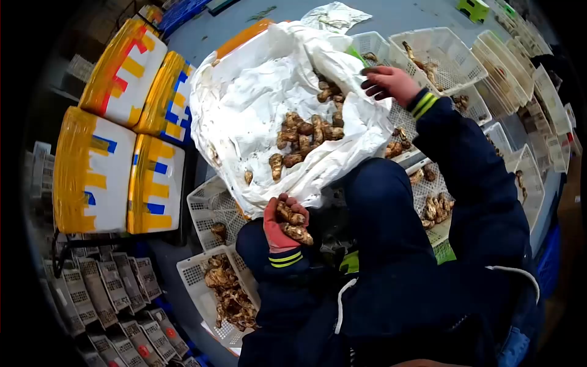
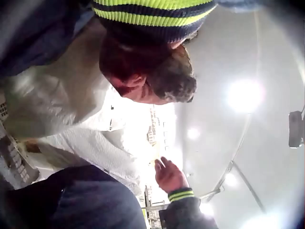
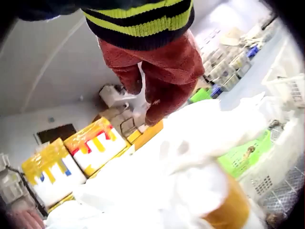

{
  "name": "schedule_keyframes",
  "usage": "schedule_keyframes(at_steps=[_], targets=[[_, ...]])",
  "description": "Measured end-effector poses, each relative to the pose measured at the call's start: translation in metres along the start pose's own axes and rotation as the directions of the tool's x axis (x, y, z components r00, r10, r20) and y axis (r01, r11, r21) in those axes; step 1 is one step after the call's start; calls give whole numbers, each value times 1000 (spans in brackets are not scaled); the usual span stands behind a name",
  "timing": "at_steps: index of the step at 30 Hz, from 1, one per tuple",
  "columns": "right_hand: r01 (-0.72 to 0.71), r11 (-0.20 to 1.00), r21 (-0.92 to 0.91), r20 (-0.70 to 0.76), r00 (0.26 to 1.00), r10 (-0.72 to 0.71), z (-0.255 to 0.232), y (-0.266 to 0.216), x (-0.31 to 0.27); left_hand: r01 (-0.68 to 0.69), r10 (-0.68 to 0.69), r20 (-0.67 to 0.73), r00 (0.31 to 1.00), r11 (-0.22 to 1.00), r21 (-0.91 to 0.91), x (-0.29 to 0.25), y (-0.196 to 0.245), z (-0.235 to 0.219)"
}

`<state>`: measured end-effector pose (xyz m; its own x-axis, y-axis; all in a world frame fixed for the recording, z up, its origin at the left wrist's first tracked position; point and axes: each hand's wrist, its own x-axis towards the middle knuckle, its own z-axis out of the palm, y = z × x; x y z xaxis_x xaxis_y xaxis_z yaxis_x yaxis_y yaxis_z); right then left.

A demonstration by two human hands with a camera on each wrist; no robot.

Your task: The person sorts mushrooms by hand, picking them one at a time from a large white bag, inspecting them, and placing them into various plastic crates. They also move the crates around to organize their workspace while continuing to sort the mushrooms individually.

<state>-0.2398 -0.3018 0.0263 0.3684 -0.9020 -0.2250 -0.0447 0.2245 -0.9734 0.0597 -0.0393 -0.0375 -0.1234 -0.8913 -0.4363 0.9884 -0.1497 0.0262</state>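
Brown mushrooms [image 1: 304,131] lie in a group on a white plastic liner [image 1: 244,92] inside a large box. My left hand [image 1: 282,229], in a reddish glove, holds mushrooms [image 1: 296,233] at the near edge of the liner; in the left wrist view the hand [image 2: 136,71] has a mushroom [image 2: 174,78] in its grasp. My right hand [image 1: 394,84] hangs above the liner's right edge, fingers extended and holding nothing. The right wrist view shows that hand [image 3: 155,76] over the white liner [image 3: 162,162], fingers slightly bent.
Baskets with mushrooms [image 1: 437,55] stand along the right. Another basket [image 1: 195,275] with brown pieces [image 1: 229,293] is at the lower left. Taped white boxes [image 1: 110,73] are stacked at the left, above rows of small grey baskets [image 1: 98,287].
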Motion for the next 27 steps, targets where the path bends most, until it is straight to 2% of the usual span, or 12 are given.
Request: schedule_keyframes(at_steps=[3,5,6,7,10,12,13,17,20,22,25,27], targets=[[63,822,-566,147,989,25,81,-11,40,-9,4,40,999,994,112,0,3,-4],[76,352,-933,161,962,219,115,4,80,-46,45,12,999,988,149,-4,1,2],[153,252,-956,217,942,254,119,30,102,-35,25,76,997,991,132,-2,3,-4],[235,48,-971,237,912,334,132,33,108,-47,47,6,999,991,125,-5,3,-1],[349,-100,-932,298,894,335,149,51,127,-82,79,23,997,986,146,-9,4,3],[247,27,-969,240,903,357,150,48,126,-91,87,32,996,984,154,-11,4,5],[131,205,-970,201,906,372,146,45,123,-101,94,45,995,979,175,-10,4,6],[13,361,-932,147,927,346,145,33,112,-89,82,45,996,980,176,-11,3,8],[148,408,-901,145,989,-39,145,9,78,-92,106,-53,993,972,215,-12,1,13],[163,577,-800,76,982,-172,143,-15,53,-96,120,-94,988,969,226,-13,-2,19],[328,876,-354,45,941,-335,135,-34,22,-74,100,-85,991,961,266,-10,-5,24],[418,897,-145,11,907,-421,139,-40,-9,-58,69,-22,997,942,331,-9,-10,35]])
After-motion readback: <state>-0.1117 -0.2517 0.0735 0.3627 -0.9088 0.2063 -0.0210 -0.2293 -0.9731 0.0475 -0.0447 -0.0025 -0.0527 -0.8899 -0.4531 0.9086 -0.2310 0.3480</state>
